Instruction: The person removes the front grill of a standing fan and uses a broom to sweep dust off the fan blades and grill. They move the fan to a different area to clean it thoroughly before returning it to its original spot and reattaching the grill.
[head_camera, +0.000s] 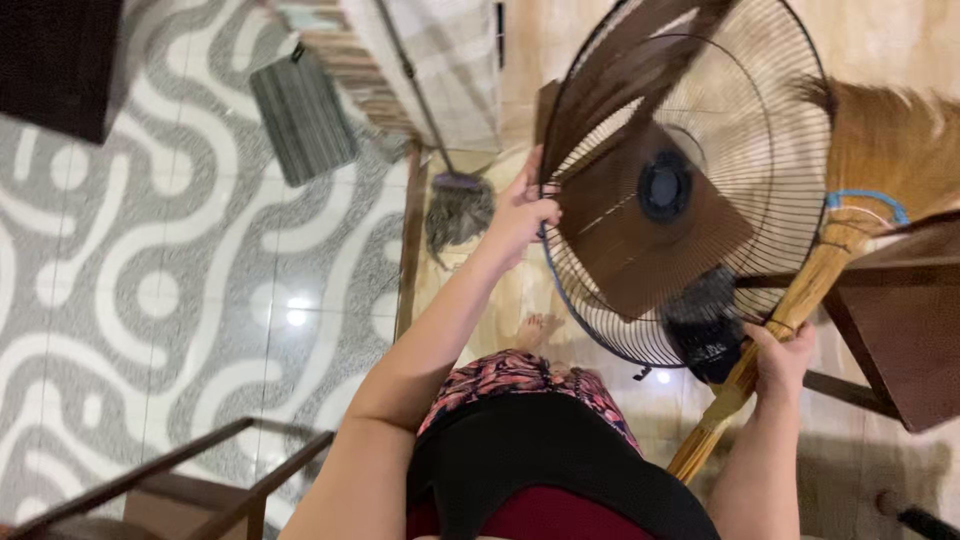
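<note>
My left hand (520, 215) grips the wire fan guard (690, 180) at its stiff, likely light rim, while my right hand (780, 360) closes around the broom handle (790, 315).

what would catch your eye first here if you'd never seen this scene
The big round wire fan guard with brown blades fills the upper right, the left hand gripping its rim. Lower right, the right hand holds a straw broom by its handle. On the left, bold grey-and-white swirl floor tiles.
</note>
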